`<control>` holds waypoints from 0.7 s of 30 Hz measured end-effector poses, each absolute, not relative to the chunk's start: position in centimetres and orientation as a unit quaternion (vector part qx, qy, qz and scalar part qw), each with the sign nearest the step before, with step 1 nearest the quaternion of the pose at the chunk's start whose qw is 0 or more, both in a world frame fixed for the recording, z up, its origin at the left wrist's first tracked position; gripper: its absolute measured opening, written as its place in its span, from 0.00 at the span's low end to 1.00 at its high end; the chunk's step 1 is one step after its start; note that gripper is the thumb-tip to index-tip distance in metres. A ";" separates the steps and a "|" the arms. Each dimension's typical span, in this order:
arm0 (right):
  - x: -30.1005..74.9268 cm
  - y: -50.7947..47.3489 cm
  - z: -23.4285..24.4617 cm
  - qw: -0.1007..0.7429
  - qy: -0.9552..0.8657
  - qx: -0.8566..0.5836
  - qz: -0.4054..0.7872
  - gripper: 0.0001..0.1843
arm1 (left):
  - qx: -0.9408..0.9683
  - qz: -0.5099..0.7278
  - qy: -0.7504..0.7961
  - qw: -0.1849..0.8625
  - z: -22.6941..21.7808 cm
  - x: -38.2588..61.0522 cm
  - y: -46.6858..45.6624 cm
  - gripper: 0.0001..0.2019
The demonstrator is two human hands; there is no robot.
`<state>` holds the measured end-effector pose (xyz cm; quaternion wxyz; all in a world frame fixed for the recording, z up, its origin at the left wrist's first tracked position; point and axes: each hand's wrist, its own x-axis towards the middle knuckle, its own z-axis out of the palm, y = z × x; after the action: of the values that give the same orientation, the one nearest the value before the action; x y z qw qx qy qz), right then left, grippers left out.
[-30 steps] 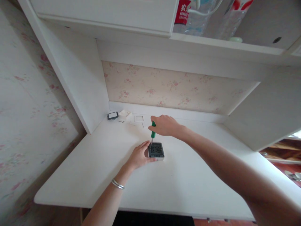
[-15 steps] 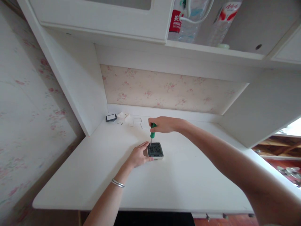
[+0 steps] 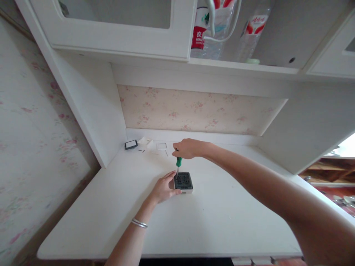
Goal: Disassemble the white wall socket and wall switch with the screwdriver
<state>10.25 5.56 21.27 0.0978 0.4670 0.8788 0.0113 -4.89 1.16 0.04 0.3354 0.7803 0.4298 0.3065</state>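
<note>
Small square dark-grey plastic switch module [image 3: 183, 181] — mid white desk [image 3: 216, 218], left hand [image 3: 163, 188] clasping its left edge. Right hand [image 3: 187, 148] clenched round green-handled screwdriver [image 3: 178, 164], tip on module corner. Likely light, rigid, slide-prone — best steadied by its sides.

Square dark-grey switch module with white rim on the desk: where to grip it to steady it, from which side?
Grip the square dark-grey switch module by its white side edges, from the left. The green-handled screwdriver stands on its top-left corner under the right hand; the left hand braces there.
</note>
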 end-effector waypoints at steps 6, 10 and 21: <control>11.3 5.1 22.3 0.115 0.921 0.365 -0.075 0.15 | 0.779 0.313 0.429 0.334 0.0 -4.9 1.3 0.41; 10.8 4.7 22.3 0.125 0.904 0.400 -0.088 0.19 | 0.775 0.314 0.436 0.331 0.0 -4.8 1.2 0.40; 11.0 5.8 22.0 0.117 0.913 0.390 -0.028 0.16 | 0.780 0.314 0.432 0.327 0.4 -4.8 1.1 0.40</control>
<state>11.00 5.81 22.03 0.1171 0.3902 0.9128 -0.0278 -4.83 1.13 0.40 0.3268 0.7797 0.4317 0.3145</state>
